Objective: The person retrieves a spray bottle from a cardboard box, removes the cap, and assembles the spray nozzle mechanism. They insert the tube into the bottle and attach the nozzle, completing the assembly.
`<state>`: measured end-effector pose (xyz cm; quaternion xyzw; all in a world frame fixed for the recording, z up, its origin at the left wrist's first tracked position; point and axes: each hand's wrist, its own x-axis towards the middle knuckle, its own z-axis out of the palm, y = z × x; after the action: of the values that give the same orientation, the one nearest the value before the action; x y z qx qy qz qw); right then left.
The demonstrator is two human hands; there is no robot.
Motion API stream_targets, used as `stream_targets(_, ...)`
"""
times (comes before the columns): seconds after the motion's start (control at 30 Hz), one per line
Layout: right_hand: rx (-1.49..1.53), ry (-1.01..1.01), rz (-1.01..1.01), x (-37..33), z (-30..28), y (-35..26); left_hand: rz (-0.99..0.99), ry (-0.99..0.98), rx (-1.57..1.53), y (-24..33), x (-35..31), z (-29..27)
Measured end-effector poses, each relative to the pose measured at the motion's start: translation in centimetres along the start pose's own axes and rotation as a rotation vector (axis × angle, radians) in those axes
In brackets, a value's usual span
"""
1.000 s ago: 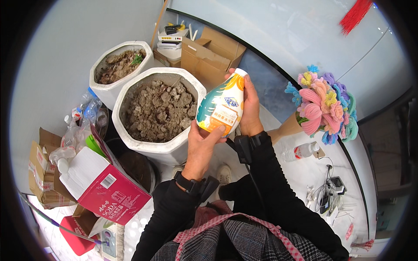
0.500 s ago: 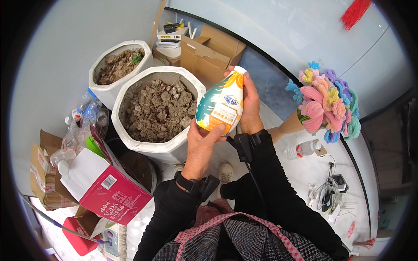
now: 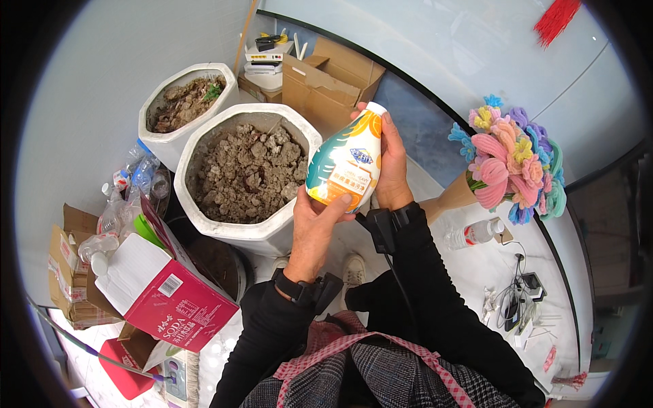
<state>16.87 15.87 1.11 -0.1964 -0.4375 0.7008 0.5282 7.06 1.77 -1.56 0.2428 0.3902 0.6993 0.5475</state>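
Between my two hands is a cleaner bottle (image 3: 345, 163), teal, white and orange, with a white cap at its upper end. It tilts with the cap up and to the right. My left hand (image 3: 314, 228) is closed round its lower end, the thumb lying across the front of the label. On the bottle's right side my right hand (image 3: 393, 160) grips it near the neck, some of its fingers hidden behind. Just left of the bottle stands a large white octagonal planter (image 3: 197, 214) filled with dry, lumpy soil (image 3: 252, 173).
A smaller planter (image 3: 153, 129) and an open cardboard box (image 3: 320, 92) stand behind. At left are empty plastic bottles (image 3: 112, 211) and a magenta carton (image 3: 183, 306). On the right are a bouquet of fuzzy flowers (image 3: 507, 163), a clear bottle (image 3: 476, 232) and tangled cables (image 3: 513, 306).
Both hands keep the same hold on the bottle. The whole view has shifted very slightly; nothing else has visibly moved.
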Motion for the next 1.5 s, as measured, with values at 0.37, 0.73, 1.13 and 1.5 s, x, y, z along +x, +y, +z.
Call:
stream_targets(0.37, 0.034, -0.011, 0.003, 0.12, -0.07, 0.17, -0.016, -0.002, -0.069, 0.29, -0.08, 0.09)
stream_targets(0.73, 0.029, -0.031, -0.018, 0.05, 0.09, 0.12, -0.017, -0.014, -0.062, 0.25, 0.02, -0.03)
stream_targets(1.13, -0.004, -0.052, -0.023, -0.28, 0.6, -0.18, -0.011, 0.002, -0.036, -0.09, 0.22, -0.17)
stream_targets(1.5, -0.031, -0.026, -0.017, -0.31, 0.6, -0.15, 0.0, 0.013, -0.007, -0.05, 0.23, -0.05)
